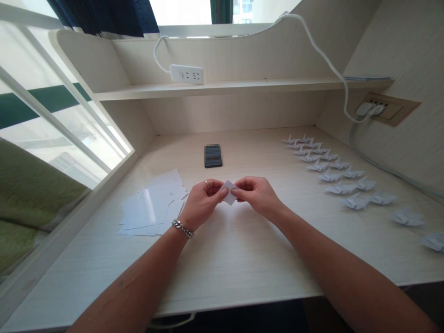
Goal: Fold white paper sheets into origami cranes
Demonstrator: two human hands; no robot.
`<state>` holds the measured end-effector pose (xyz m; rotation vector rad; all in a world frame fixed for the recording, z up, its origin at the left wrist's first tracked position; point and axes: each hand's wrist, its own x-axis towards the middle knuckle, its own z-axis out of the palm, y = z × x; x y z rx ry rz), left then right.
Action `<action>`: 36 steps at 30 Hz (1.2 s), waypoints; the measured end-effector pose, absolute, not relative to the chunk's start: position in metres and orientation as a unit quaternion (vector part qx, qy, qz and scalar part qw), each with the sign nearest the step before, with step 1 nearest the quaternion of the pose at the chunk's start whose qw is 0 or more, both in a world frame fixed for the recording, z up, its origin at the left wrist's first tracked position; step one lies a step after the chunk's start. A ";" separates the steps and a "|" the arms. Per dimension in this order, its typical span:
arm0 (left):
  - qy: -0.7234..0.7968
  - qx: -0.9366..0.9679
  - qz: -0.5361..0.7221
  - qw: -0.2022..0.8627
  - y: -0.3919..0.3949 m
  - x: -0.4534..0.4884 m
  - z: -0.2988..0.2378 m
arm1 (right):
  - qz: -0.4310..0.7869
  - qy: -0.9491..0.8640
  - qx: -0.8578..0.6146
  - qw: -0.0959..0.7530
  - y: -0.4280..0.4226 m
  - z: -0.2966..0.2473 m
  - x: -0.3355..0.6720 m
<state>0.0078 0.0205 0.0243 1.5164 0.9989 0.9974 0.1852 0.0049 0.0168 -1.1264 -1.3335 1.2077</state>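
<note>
White paper diamond (229,193) between 2 hands (202,199) (259,195)

The one camera is worn on the person's head, and it looks forward and down, from above and behind the left hand (204,199) and the right hand (258,194), over the desk (249,259). It stands moderately near: the hands come close to the middle and look rather small, while the forearms (135,277) enter from below and appear larger. The view is wide, reaching beyond the hands to the shelf (243,89) and the window (183,11), and rightward of the right hand to the wall (412,55).
</note>
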 end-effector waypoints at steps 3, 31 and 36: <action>0.414 0.647 0.427 0.477 0.020 0.007 0.025 | 0.467 -0.584 -0.465 0.473 0.005 0.016 0.187; 0.428 0.631 0.490 0.423 0.014 0.005 0.033 | 0.119 -0.725 -0.417 0.536 -0.009 0.020 0.185; 0.383 0.566 0.499 0.533 0.014 0.007 0.033 | 0.019 -0.750 -0.410 0.518 -0.009 0.020 0.186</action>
